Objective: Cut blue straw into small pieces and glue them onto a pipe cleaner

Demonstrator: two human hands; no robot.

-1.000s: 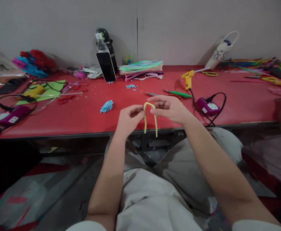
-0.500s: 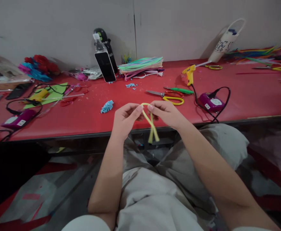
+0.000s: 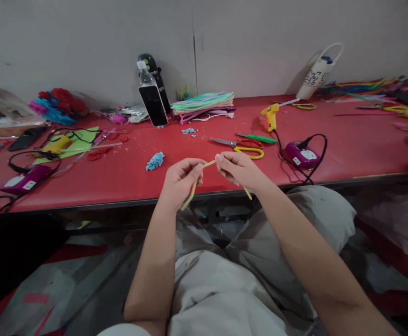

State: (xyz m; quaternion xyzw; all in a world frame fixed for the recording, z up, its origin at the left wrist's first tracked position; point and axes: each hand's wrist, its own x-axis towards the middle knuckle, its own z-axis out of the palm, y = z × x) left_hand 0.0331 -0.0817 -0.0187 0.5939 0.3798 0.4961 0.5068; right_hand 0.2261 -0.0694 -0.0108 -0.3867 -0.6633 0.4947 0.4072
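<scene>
A thin yellow pipe cleaner [image 3: 209,164] stretches between my two hands, just over the table's front edge. My left hand [image 3: 182,181] pinches it with thumb and fingers, and one end hangs below that hand. My right hand [image 3: 238,169] grips it a short way to the right, with the other end poking out underneath. On the table left of my left hand lies a light-blue clustered piece [image 3: 155,161]. Just beyond my right hand are scissors [image 3: 249,150] with red and yellow handles and a green-handled tool [image 3: 259,138].
A yellow glue gun [image 3: 270,115] and a purple power box [image 3: 303,155] with cables lie to the right. At the back are a bundle of pipe cleaners [image 3: 204,103], a phone [image 3: 153,105] propped against bottles, and a white tumbler [image 3: 314,77]. Another glue gun [image 3: 57,144] lies left.
The yellow pipe cleaner was looped with its two ends crossed and hanging together; now it is drawn straighter between my hands, its ends apart. My hands have moved slightly apart. The view has tilted a little.
</scene>
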